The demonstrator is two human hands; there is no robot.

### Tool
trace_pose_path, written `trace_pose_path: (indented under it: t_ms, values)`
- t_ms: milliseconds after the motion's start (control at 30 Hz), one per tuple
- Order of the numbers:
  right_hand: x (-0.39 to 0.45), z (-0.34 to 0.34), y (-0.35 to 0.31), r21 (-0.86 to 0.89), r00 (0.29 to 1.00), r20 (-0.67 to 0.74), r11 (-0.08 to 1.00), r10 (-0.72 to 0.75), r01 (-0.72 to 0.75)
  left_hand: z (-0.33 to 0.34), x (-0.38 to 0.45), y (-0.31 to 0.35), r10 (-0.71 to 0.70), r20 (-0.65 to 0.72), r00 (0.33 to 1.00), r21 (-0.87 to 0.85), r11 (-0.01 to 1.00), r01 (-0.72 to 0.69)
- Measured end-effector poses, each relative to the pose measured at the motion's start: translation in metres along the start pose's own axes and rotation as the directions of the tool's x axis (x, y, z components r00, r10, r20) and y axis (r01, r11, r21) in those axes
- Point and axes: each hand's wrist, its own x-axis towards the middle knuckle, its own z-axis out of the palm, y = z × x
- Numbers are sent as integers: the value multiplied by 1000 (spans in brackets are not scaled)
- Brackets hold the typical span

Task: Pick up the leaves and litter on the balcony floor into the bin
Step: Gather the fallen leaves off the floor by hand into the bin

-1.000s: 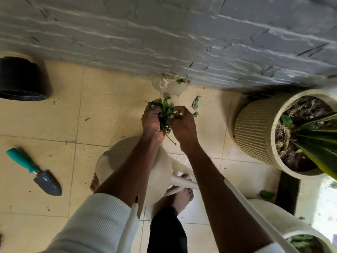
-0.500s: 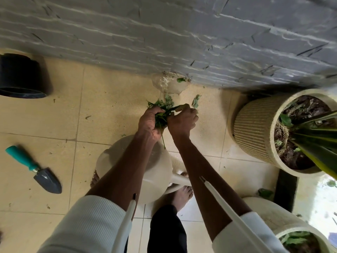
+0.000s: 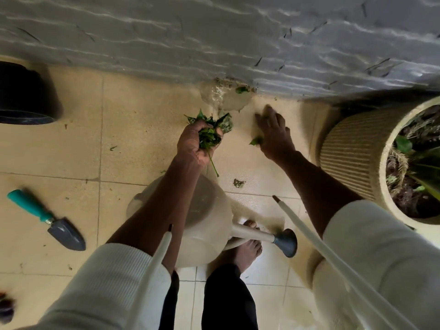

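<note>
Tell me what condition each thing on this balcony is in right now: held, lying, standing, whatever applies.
Left hand: gripping a bunch of leaves.
Right hand: fingers spread, reaching down over a loose leaf.
Leaf scrap: lying on the tiles, untouched.
Trowel: lying flat on the floor.
Watering can: standing upright by the feet.
Ribbed planter: upright, holding soil and a plant.
Black bin: standing by the wall.

The left hand (image 3: 194,144) grips a bunch of green leaves (image 3: 209,133). At its 3 o'clock, the right hand (image 3: 273,132) reaches the beige tiled floor (image 3: 142,129), apparently touching a small green leaf (image 3: 256,141).
</note>
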Motion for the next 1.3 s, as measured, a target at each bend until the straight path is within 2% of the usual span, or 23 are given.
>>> trace_pose_path:
  t_ms: [67,167,200,267,333,400,433,533,667,767,833,900,967,1000,1067,1133,1200,1233,1300]
  values:
    - [-4,7,-5,9,1000,-16,1000,-9,9,-4,4,1,13,-16,1000,18,1000,-13]
    - [-25,17,-7,-90,981,-9,977,-192,191,-10,3,-4,-2,-59,998,37,999,5]
    - [-29,18,-7,-65,980,-17,979,-197,195,-10,1,-7,-6,-65,998,40,999,9]
    - [-26,20,-12,49,991,-89,993,-103,108,-9,-2,-9,-3,-60,998,52,999,6]
    - [-29,22,-25,251,995,-97,968,22,3,-9,-4,-8,9,-65,998,77,997,-4]
    - [-43,22,-43,416,998,3,908,65,-60,-11,-7,-5,26,-70,997,84,996,-20]
    - [-55,22,-52,441,997,70,895,35,-63,-11,-9,-5,31,-77,997,86,996,-25]
    - [-90,27,-72,339,976,198,941,-87,15,-11,-16,-7,33,-84,996,84,996,-26]
    - [-111,39,-81,231,976,218,972,-7,-44,-12,-21,-9,28,-61,998,64,998,-24]
    - [-110,54,-77,209,974,225,977,0,-48,-18,-21,-8,39,-58,998,72,997,-34]
    - [-109,62,-73,193,961,278,980,-17,-39,-24,-20,-4,50,-67,997,53,998,-47]
    - [-105,64,-71,303,971,231,943,68,-138,-28,-21,2,61,-74,995,30,998,-59]
    - [-90,56,-77,474,966,120,842,230,-259,-30,-23,12,87,-83,993,2,996,-87]
    - [-77,48,-81,562,952,76,775,298,-287,-31,-23,18,94,-87,992,-22,995,-97]
    - [-49,32,-92,623,943,-6,739,331,-256,-33,-23,27,97,-95,991,-81,991,-105]
    - [-20,22,-101,644,943,-68,736,326,-208,-34,-21,34,100,-88,991,-109,988,-109]
    - [6,17,-108,581,964,-123,805,237,-124,-34,-20,40,99,-75,992,-103,989,-107]
    - [14,14,-110,474,979,-140,878,145,-63,-33,-19,42,97,-71,993,-98,990,-104]
    - [25,13,-117,277,996,-83,960,-21,44,-31,-16,48,103,-61,993,-83,991,-108]
